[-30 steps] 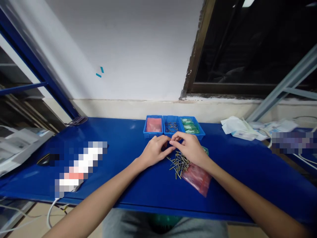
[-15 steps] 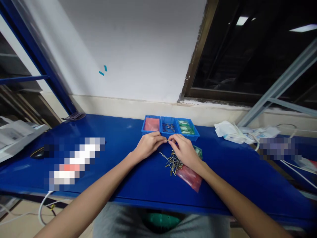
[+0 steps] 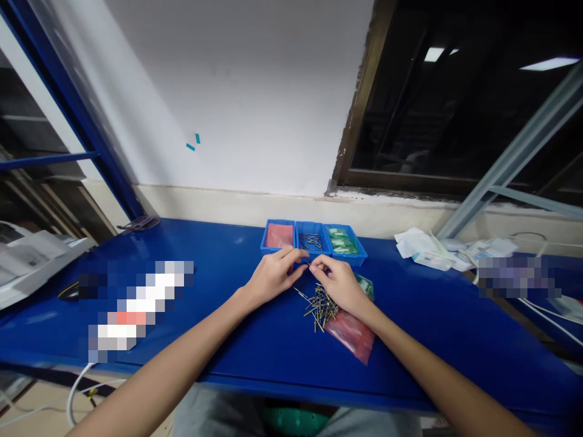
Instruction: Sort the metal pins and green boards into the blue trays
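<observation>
Since half a second ago, the left hand (image 3: 272, 274) has opened its index finger up off the thumb, where both hands had met around one thin metal pin (image 3: 308, 263). That pin is now at the fingertips of the right hand (image 3: 339, 282), whose thumb and index finger are together on it. It's so small and dark that I can't tell if the left fingertips touch it too.

Right below the grip is a loose pile of metal pins (image 3: 320, 305), and down to its right a red plastic bag (image 3: 353, 334), partly under the right wrist. A green packet (image 3: 365, 285) peeks out behind that hand, mostly covered. Just beyond the grip sit three blue bins (image 3: 314, 250), holding red bags (image 3: 279, 235), more pins (image 3: 310, 241) and green packets (image 3: 341, 241). Well off to the left, a long white object (image 3: 146, 303) is pixelated past recognition.
</observation>
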Tool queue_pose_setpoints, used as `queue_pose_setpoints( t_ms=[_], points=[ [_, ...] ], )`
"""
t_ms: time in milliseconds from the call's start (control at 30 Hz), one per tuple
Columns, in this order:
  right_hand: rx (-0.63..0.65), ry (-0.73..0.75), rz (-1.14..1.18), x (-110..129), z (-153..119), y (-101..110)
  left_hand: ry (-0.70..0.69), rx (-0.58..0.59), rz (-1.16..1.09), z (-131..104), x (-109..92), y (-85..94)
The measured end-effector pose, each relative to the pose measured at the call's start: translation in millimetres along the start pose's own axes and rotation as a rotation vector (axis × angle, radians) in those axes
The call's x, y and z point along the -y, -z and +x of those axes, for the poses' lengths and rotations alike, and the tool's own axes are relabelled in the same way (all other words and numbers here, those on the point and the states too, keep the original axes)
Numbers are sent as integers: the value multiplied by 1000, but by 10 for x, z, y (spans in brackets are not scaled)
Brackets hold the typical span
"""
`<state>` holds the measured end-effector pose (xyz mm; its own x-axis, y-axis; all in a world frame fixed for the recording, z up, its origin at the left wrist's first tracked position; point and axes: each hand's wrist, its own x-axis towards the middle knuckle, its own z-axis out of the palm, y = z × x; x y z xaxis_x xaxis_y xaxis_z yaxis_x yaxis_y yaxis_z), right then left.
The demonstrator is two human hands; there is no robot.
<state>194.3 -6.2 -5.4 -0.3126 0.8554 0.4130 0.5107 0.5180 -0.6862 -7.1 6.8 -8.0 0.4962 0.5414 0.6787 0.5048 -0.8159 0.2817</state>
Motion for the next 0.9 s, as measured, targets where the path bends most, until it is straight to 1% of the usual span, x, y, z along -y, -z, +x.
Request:
queue_pose_setpoints(
  t_ms=[133, 267, 433, 500, 567, 667, 767, 900],
  points=[
    [32, -29, 62, -10, -23, -5, -38, 33, 34, 9, 13, 27],
    [63, -30, 77, 35, -53, -8, -56, 50, 97, 13, 43, 39],
    [73, -35, 107, 84, -32, 22, -74, 37, 144, 13, 48, -9],
    [49, -69, 136, 47, -9, 33, -71, 23, 111, 10, 38, -39],
    [7, -86, 170, -10, 9, 35, -41, -16, 42, 10, 17, -61],
    [0, -43, 161, -58, 14, 18, -11, -59, -43, 21, -35, -59],
    [13, 14, 110, -28, 0, -9, -19, -59, -63, 45, -84, -23],
    [-44, 41, 77, 17, -8, -19, 35, -79, -79, 74, -93, 12]
  ],
)
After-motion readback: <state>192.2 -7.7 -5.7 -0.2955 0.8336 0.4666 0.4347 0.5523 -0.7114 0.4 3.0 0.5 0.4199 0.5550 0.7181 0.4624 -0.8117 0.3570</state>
